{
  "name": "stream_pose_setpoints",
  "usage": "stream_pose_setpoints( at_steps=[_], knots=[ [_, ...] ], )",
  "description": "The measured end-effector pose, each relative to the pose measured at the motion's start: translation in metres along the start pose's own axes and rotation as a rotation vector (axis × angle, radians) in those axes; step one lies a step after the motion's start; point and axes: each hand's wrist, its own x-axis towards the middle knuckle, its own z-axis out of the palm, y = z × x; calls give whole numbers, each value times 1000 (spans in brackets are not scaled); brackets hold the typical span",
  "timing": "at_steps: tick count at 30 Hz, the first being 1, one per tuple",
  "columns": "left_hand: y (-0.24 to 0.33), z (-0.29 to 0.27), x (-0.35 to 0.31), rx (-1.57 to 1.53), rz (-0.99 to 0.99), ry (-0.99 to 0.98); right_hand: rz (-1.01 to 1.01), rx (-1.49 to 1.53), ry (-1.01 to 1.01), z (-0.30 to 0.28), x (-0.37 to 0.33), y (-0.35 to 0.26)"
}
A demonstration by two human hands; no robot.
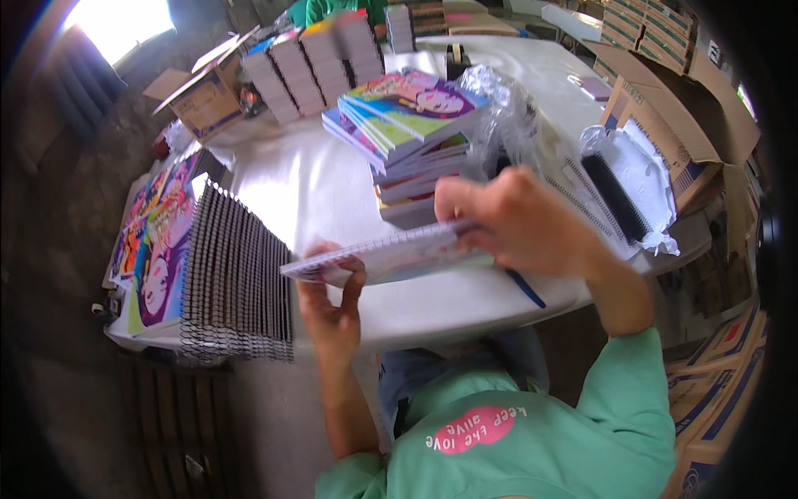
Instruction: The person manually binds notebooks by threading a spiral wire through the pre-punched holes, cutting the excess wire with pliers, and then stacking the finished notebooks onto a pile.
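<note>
A thin notebook (399, 259) with a row of binding along its upper edge is held level above the near side of the table. My left hand (331, 309) pinches its left end between thumb and fingers. At the other end, my right hand (522, 218) is closed on the bound edge, slightly blurred; its fingertips are partly hidden. Just beyond stands a pile of books (399, 125) with colourful cartoon covers. By my left hand, a long row of spiral-bound notebooks (237, 274) stands at the table edge. A slim blue tool (525, 289) lies below my right hand.
Black binding coils (615, 197) rest on white wrapping at right, beside an open carton (665, 125). Crumpled clear plastic (507, 116) lies behind the book pile. Tall book stacks (312, 66) and another carton (202, 104) stand far left. A person in green (324, 10) is beyond.
</note>
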Motion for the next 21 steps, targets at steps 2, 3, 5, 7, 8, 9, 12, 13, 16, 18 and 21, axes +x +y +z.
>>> stream_pose_setpoints(
  at_steps=[2, 3, 5, 7, 8, 9, 12, 13, 16, 18, 21],
  knots=[
    [-26, -1, -29, -184, -225, 19, 123, 91, 4, 33, -20, 5],
    [-42, 1, -40, -280, -331, 26, 197, 158, 40, 53, -32, 17],
    [-61, -1, -62, -168, -358, 24, 341, 450, 134, 78, -45, 32],
    [-75, 1, -70, -131, -365, -13, 543, 857, 278, 89, -59, 40],
    [-78, 5, -69, -133, -364, -5, 579, 984, 333, 97, -62, 40],
    [-79, 11, -69, -137, -363, 0, 614, 1108, 391, 109, -65, 38],
    [-81, 37, -72, 35, -307, 64, 631, 999, 513, 151, -74, 40],
    [-80, 42, -74, 128, -277, 105, 653, 1002, 507, 151, -72, 38],
    [-68, 46, -70, 189, -276, 204, 671, 966, 476, 158, -82, 38],
    [-36, 58, -47, 586, 221, 445, 640, 868, 481, 158, -83, 42],
    [7, 91, -27, 872, 360, 153, 570, 823, 418, 154, -91, 39]
  ],
)
